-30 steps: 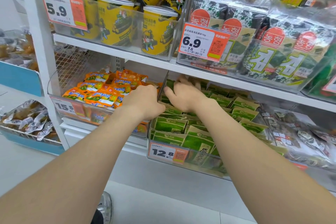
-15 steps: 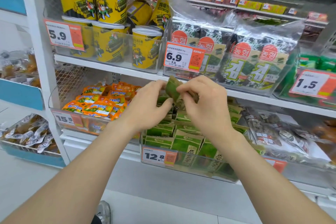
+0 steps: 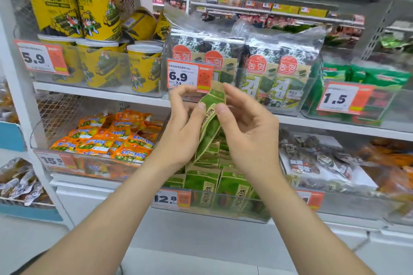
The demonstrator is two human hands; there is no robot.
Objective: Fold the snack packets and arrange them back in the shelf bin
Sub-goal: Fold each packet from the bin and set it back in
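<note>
A green and tan snack packet [image 3: 211,120] is held upright in front of the shelves, bent lengthwise. My left hand [image 3: 182,134] pinches its left edge with thumb and fingers. My right hand [image 3: 248,131] pinches its right edge and top. Below both hands stands a clear shelf bin [image 3: 223,207] tagged 12.8, filled with several matching green packets [image 3: 202,182] standing in rows.
Left of the green bin is a bin of orange packets [image 3: 107,140]. The shelf above carries yellow cups [image 3: 96,35] and large seaweed bags [image 3: 277,69]. Clear-wrapped snacks [image 3: 312,163] fill the bin on the right. Pale floor lies below.
Both hands came up out of the green bin with one packet and lifted it in front of the upper shelf. The camera tilted upward.
</note>
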